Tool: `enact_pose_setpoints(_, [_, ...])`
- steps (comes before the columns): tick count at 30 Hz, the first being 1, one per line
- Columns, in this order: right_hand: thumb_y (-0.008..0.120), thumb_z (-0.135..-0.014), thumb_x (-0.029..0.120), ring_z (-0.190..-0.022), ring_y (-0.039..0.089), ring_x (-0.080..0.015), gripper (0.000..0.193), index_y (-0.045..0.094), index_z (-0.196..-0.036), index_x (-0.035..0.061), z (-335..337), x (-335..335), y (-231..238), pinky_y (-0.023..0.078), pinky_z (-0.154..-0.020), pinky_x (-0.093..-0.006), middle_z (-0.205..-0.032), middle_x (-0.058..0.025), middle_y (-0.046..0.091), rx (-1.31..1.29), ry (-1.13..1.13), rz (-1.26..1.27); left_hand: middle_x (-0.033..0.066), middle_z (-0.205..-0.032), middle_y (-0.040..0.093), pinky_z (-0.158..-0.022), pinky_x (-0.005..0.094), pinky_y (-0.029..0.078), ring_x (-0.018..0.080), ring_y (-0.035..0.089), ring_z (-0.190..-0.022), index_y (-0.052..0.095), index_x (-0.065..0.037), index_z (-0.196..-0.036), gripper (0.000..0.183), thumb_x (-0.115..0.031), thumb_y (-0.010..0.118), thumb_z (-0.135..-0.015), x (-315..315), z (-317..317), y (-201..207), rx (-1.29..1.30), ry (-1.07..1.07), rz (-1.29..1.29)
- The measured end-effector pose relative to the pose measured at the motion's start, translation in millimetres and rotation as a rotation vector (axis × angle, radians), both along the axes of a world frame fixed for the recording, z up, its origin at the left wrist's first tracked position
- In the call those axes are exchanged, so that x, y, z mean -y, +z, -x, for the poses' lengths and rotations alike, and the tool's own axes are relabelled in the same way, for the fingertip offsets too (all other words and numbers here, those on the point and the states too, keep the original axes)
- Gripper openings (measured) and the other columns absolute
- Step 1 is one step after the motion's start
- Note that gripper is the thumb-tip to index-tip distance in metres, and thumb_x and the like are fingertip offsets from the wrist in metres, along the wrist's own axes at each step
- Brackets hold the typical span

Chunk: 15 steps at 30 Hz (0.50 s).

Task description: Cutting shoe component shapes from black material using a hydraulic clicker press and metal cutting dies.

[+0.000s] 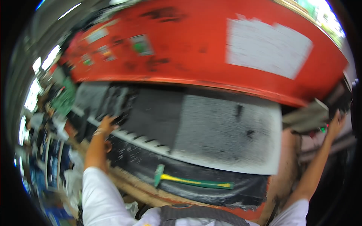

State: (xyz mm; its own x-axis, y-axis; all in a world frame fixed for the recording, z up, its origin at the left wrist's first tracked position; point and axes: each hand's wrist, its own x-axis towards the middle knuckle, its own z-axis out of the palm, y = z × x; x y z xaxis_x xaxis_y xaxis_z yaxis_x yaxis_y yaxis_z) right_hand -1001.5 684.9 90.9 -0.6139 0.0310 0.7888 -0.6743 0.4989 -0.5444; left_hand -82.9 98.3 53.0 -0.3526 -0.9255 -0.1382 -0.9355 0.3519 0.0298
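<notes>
My left hand (107,125) reaches to the near edge of a white board (226,164), beside dark strips (120,101) lying on it. Its fingers are blurred, and whether they grip a strip cannot be made out. A flat black sheet (154,113) lies right of the strips, and a grey, streaked sheet (222,130) covers the board's right part. Far to the right, my right hand (335,126) is raised beside a dark box with small green and red spots (322,130). Its fingers are smeared and partly lost against the dark rim.
A hammer with a green and yellow handle (196,182) lies on black sheeting (241,192) along the near edge. Behind the board rises a large red machine panel (188,49) with a white patch (267,47) and small stickers. Cluttered shelving (52,162) stands at the left.
</notes>
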Motion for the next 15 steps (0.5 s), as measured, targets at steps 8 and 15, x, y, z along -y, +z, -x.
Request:
enact_pose_setpoints(8, [0.07, -0.086, 0.017, -0.129, 0.048, -0.0258, 0.051, 0.052, -0.133, 0.0064, -464, 251, 23, 0.035, -0.11, -0.0394, -0.133, -0.011, 0.055, 0.265, 0.909, -0.14, 0.0091, -0.113, 0.055, -0.097, 0.0434, 0.039, 0.0267, 0.053, -0.115, 0.058, -0.023, -0.136, 0.064, -0.041, 0.076, -0.077, -17, -39, -4, -0.072, -0.034, -0.027])
enact_pose_setpoints(15, [0.078, -0.077, 0.041, -0.132, 0.042, -0.0397, 0.08, 0.044, -0.141, 0.0089, -729, 422, -14, 0.033, -0.11, -0.0468, -0.141, -0.023, 0.047, 0.379, 1.459, -0.671, 0.0049, -0.094, 0.061, -0.091, 0.0394, 0.033, 0.0237, 0.055, -0.1, 0.073, -0.015, -0.113, 0.035, -0.036, 0.067, -0.086, 42, -90, -17, -0.351, -0.473, 0.073])
